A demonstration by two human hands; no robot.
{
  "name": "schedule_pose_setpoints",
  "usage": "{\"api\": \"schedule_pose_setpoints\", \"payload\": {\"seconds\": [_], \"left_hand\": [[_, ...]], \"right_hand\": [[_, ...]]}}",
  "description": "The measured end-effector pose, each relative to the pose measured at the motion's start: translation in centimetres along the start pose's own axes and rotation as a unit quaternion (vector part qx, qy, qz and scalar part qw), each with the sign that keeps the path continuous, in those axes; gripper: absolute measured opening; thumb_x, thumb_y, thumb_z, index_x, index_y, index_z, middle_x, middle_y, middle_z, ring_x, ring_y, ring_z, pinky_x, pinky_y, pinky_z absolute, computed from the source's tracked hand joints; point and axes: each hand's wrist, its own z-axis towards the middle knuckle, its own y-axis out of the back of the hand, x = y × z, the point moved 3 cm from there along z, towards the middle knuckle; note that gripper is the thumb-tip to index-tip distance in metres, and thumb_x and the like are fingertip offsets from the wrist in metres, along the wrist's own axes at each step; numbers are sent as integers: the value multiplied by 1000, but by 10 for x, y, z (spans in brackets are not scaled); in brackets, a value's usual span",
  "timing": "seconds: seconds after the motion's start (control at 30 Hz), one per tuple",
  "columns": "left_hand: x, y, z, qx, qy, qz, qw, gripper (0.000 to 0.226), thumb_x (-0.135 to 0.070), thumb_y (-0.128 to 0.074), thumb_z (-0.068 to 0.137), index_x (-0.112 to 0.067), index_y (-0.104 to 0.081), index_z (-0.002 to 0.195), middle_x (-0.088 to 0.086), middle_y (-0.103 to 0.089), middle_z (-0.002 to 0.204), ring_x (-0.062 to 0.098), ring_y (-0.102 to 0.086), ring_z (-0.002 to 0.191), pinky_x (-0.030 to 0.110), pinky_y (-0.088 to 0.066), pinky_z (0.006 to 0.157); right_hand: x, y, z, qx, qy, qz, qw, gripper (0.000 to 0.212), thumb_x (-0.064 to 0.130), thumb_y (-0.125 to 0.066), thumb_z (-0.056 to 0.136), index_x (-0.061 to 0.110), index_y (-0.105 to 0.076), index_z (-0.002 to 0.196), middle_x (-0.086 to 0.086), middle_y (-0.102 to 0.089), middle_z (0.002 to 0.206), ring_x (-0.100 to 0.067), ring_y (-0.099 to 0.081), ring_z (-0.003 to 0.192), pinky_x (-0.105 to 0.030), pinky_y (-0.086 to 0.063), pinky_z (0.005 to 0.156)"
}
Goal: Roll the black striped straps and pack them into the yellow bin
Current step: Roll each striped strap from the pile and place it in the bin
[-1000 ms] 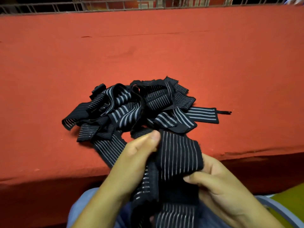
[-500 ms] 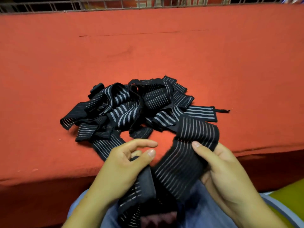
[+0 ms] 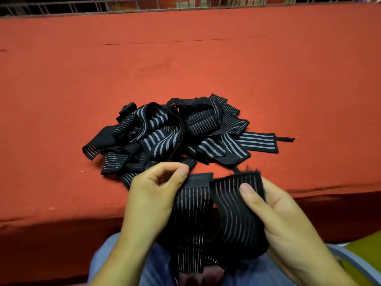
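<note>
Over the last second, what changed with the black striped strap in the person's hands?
The right hand drew its end of the black striped elastic strap out to the right, then curled it back toward the left hand, which regripped. Both hold it throughout. The tangled strap pile on the red felt table stayed put.

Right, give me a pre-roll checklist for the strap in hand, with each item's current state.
1. Left hand grips the held strap: ok.
2. Right hand pinches its other part: ok.
3. Held strap flat, ready to roll: not ok, it is folded and curved.
4. Held strap free of the pile: cannot tell.
5. Yellow bin within reach: cannot tell, only a corner shows.
6. Red table has bare room: ok.
</note>
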Motion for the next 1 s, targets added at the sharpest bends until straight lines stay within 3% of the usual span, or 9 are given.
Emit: {"api": "schedule_pose_setpoints", "payload": {"seconds": [0.1, 0.27, 0.43, 0.63, 1.0], "left_hand": [[-1, -6, -4, 1, 18, -23, 1000, 10, -15, -78, 87, -25, -81, 86, -7, -80, 89, 5, -74, 85, 15, -53, 78], [-14, -16, -12, 0, 25, -81, 996, 7, -15, -81, 82, -20, -80, 87, -1, -80, 88, 8, -74, 81, 17, -55, 74], [-21, -20, -16, 82, 69, -146, 983, 26, -22, -80, 69, -20, -80, 95, 3, -81, 97, 14, -77, 92, 21, -58, 79], [-26, -14, -12, 115, 40, -109, 987, 24, -27, -75, 74, -29, -81, 98, 0, -81, 97, 12, -76, 91, 22, -57, 77], [-30, -16, -16, 162, 39, -118, 979, 27, -31, -60, 89, -24, -81, 104, -1, -80, 106, 16, -76, 102, 23, -57, 88]], "right_hand": [[-4, -8, -1, 30, 0, -13, 999, 28, 37, -60, 97, 26, -77, 117, -8, -78, 118, -21, -72, 113, -32, -56, 94], [-9, -21, 0, 26, 6, -11, 1000, 28, 35, -59, 92, 29, -79, 111, -7, -80, 111, -18, -75, 103, -28, -58, 85], [-10, -22, 2, 4, 26, -6, 1000, 31, 39, -63, 87, 30, -79, 111, -4, -80, 111, -15, -74, 104, -29, -57, 86], [6, -20, 2, 11, 84, -70, 994, 23, 30, -63, 88, 31, -82, 101, 2, -81, 94, -1, -72, 85, -13, -52, 72], [9, -19, 8, 17, 98, -155, 983, 24, 34, -67, 91, 15, -82, 94, -10, -80, 89, -4, -65, 78, -26, -53, 70]]}}
